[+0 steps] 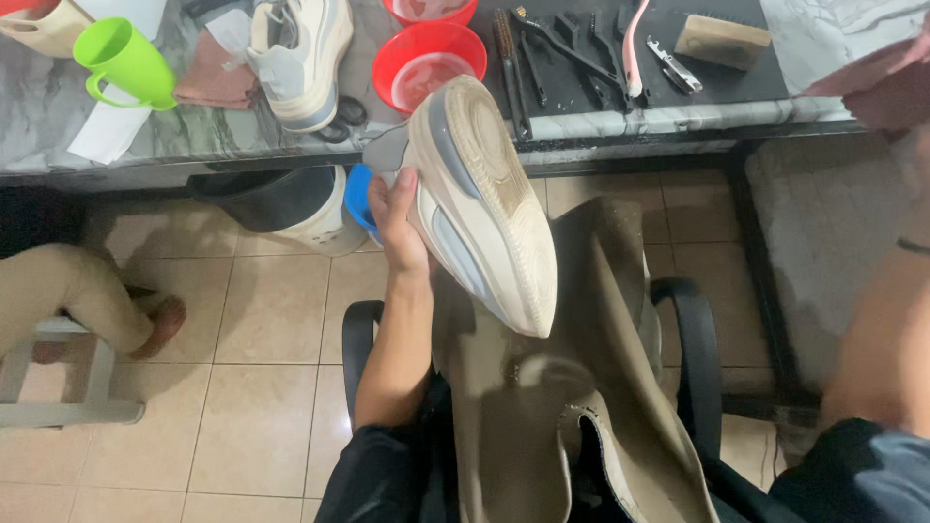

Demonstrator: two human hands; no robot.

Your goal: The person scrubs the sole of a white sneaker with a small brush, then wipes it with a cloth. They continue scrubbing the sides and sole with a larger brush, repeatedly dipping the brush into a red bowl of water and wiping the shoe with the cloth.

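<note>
My left hand [395, 218] grips a white and grey sneaker [484, 208] by its side, thumb over the upper. The shoe is tilted with its dirty tan sole facing up, toe pointing toward my lap. It hangs over an olive apron [591, 387] that covers my knees. My right hand [886, 82] is raised at the top right edge, blurred and partly cut off. Whether it holds something cannot be made out. My right forearm [886, 329] runs down the right side.
The marble table [194, 145] carries a second sneaker [300, 53], green mug [121, 58], two red bowls [426, 58], scissors [344, 116], and a black mat [736, 82] with brushes and tools. A black bin [276, 199] stands beneath. Another person's leg [87, 291] is at the left.
</note>
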